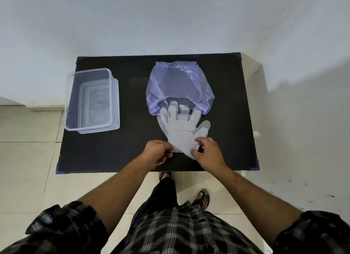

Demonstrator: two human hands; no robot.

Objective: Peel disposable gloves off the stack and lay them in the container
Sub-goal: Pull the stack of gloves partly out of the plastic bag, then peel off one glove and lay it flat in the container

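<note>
I judge the task barely begun: the container [91,100] at the surface's [132,149] left looks empty, while my left hand [158,152] and right hand [207,152] both pinch the cuff of the stack [181,128], working a glove loose.

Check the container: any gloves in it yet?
Empty. The container is clear, and only its bare bottom shows through; the gloves lie on the table at both hands.

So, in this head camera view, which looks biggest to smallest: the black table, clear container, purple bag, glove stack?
1. black table
2. clear container and purple bag look about alike, so unranked
3. glove stack, though part lies under the bag
</note>
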